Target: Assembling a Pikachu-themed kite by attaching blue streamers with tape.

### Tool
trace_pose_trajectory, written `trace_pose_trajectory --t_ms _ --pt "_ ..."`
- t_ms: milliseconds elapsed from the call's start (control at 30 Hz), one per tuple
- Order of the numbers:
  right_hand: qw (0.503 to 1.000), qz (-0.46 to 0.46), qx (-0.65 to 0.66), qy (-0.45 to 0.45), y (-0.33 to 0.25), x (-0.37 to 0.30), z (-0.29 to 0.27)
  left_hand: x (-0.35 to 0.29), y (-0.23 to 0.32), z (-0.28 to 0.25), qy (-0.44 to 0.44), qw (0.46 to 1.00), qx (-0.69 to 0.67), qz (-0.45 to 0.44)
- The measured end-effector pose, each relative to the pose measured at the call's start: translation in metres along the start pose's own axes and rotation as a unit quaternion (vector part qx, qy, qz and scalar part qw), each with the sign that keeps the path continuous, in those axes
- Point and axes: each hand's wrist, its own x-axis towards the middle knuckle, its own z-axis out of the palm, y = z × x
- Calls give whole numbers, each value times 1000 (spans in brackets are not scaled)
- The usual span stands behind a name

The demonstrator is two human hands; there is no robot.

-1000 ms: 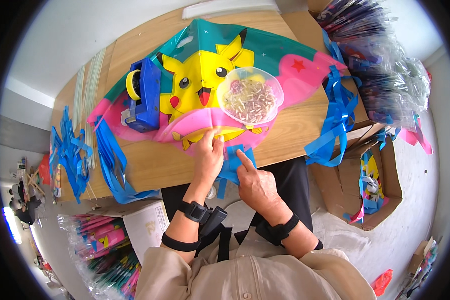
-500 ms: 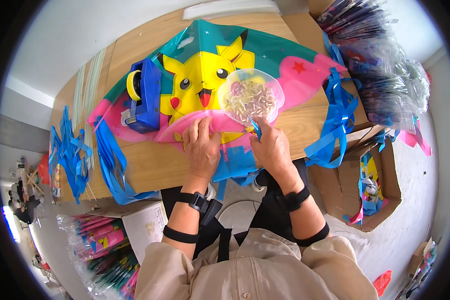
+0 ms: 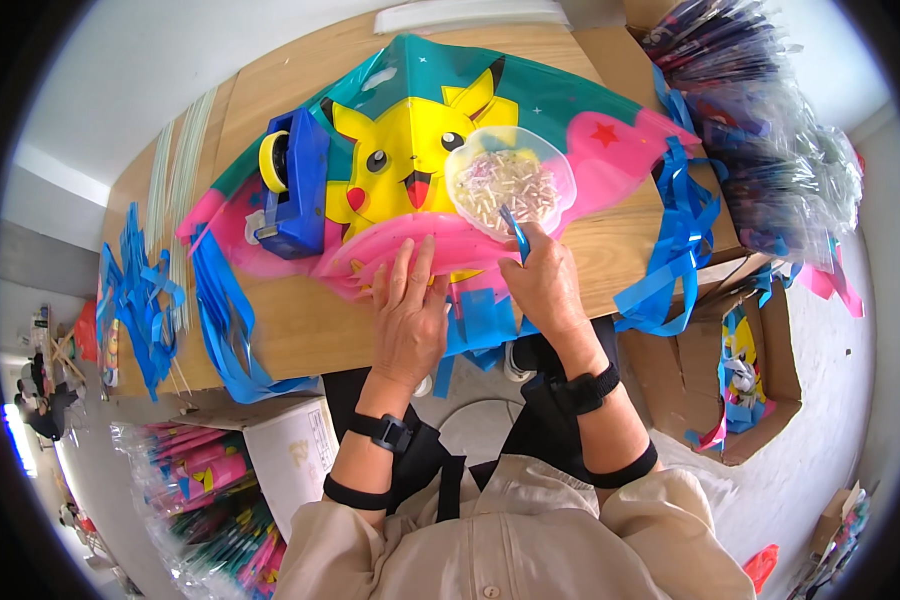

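A colourful kite [image 3: 530, 130], teal and pink with a yellow cartoon figure printed on it, is spread flat across the wooden tabletop [image 3: 300, 330]. The left hand [image 3: 408, 310] is laid palm down on the kite's pink lower edge near the tabletop's front, its fingers [image 3: 410, 272] stretched out flat, so that no grip is formed and nothing is held in it. The right hand [image 3: 545, 280] is seen just beside it to the right, with its grip narrowed around a thin blue strip [image 3: 515, 232], which is pinched between thumb and fingertips and stands up from the hand toward a clear plastic bowl [image 3: 510, 180]. The bowl is rested on the kite, just above the right hand, and is filled with small pale pieces whose kind cannot be told. A blue tape dispenser [image 3: 295, 185] with a yellow roll is set on the kite's left part, well apart from both hands. Blue tail strips [image 3: 480, 320] are seen hanging over the tabletop's front edge between the two wrists. More blue ribbons [image 3: 680, 240] are draped at the tabletop's right edge, and a further bunch [image 3: 135, 300] is piled at its left end. A cardboard box [image 3: 760, 380] with kites inside is placed on the floor to the right.
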Motion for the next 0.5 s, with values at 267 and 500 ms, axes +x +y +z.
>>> trace_pose_trajectory --t_ms 267,500 --pt "998 -22 49 27 8 3 4 -1 -8 9 -47 998 -41 1" --pt "996 -14 74 43 2 -2 -10 8 -11 -1 -50 991 -122 36"
